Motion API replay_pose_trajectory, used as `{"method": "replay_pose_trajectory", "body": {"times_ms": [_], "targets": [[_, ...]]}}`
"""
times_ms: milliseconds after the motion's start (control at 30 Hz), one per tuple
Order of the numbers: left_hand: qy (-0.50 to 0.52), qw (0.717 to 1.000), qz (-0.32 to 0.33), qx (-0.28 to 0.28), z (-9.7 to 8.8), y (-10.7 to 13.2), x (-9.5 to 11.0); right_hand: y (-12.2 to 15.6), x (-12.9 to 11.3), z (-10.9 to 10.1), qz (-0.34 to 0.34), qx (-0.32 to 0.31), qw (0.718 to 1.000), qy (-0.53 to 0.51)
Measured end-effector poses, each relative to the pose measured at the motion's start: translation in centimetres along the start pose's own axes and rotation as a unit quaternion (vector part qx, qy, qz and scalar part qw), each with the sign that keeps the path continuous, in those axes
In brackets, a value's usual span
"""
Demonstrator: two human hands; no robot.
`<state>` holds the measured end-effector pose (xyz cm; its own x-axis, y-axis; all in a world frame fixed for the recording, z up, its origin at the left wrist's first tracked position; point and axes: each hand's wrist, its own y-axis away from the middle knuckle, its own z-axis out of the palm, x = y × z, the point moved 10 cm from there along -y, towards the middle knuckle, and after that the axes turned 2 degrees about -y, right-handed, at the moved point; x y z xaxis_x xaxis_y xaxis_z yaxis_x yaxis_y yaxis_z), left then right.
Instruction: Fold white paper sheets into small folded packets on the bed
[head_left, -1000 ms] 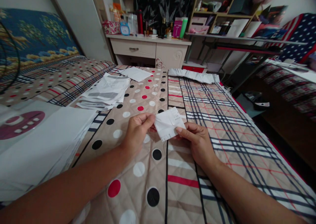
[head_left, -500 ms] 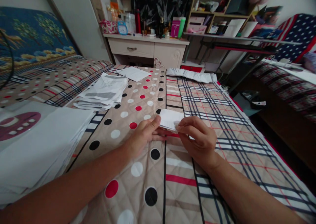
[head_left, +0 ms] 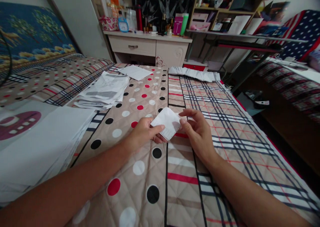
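Observation:
A small folded white paper [head_left: 166,122] is held just above the quilted bedspread [head_left: 155,173] between both my hands. My left hand [head_left: 145,133] pinches its left lower edge with thumb on top. My right hand [head_left: 197,132] grips its right side, fingers curled round the edge. A printed strip shows along the paper's lower edge.
A loose pile of printed papers [head_left: 105,91] and a single white sheet [head_left: 136,72] lie farther up the bed. A stack of large white sheets [head_left: 37,147] sits at the left. A folded white strip [head_left: 195,74] lies at the bed's far end, before a cluttered dresser [head_left: 150,47].
The paper was folded down flat toward the bedspread half a second ago; now it is lifted and tilted up again, smaller, with both hands shifted slightly left.

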<state>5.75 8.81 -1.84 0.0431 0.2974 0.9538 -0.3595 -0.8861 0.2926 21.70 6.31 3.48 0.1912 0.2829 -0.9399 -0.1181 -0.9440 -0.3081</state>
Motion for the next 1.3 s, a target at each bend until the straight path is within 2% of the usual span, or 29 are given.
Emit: {"method": "replay_pose_trajectory", "body": {"times_ms": [67, 133, 267, 367, 500, 567, 733, 833, 933, 1000, 1100, 1167, 1233, 1300], "targets": [[-0.015, 1.000, 0.004, -0.002, 0.1, -0.1, 0.0, -0.1, 1.7, 1.1, 0.072, -0.033, 0.994, -0.073], [-0.024, 1.000, 0.016, -0.007, 0.4, -0.1, 0.3, 0.1, 2.5, 1.6, 0.107, -0.044, 0.988, -0.100], [-0.030, 0.999, 0.044, 0.002, 0.3, -0.1, 0.7, 0.3, 2.7, 1.3, 0.121, -0.030, 0.988, -0.093], [-0.077, 0.994, 0.079, 0.028, -0.3, -0.1, 1.1, 0.2, 2.9, 1.3, 0.128, -0.038, 0.988, -0.076], [-0.211, 0.956, 0.190, 0.067, -0.9, 0.4, 2.9, 0.0, 3.3, 1.3, 0.146, -0.042, 0.985, -0.077], [-0.232, 0.948, 0.207, 0.068, -1.0, 0.3, 3.1, -0.1, 3.5, 1.2, 0.159, -0.038, 0.982, -0.094], [-0.089, 0.987, 0.131, -0.003, -0.3, -0.5, 1.6, 0.1, 4.2, 0.8, 0.202, -0.004, 0.968, -0.147], [-0.008, 0.990, 0.141, -0.024, 0.6, -0.1, 1.8, 0.3, 4.2, 0.4, 0.207, 0.041, 0.958, -0.192], [0.062, 0.987, 0.147, -0.023, 1.2, 0.2, 1.9, 1.0, 4.0, 0.9, 0.207, 0.067, 0.947, -0.237], [0.084, 0.984, 0.160, 0.007, 0.7, 0.2, 2.1, 1.5, 3.8, 1.9, 0.217, 0.055, 0.941, -0.256], [0.076, 0.975, 0.194, 0.082, -1.2, 0.1, 2.8, 2.2, 3.7, 3.4, 0.239, 0.017, 0.937, -0.255], [0.050, 0.969, 0.216, 0.108, -2.3, 0.2, 3.6, 2.1, 3.7, 3.3, 0.237, 0.012, 0.943, -0.235], [-0.008, 0.970, 0.229, 0.086, -2.2, 0.4, 4.4, 1.6, 3.4, 2.3, 0.213, 0.033, 0.956, -0.197], [-0.093, 0.969, 0.226, 0.013, -0.7, 0.5, 4.8, 0.9, 2.9, 1.4, 0.176, 0.034, 0.972, -0.152]]}}
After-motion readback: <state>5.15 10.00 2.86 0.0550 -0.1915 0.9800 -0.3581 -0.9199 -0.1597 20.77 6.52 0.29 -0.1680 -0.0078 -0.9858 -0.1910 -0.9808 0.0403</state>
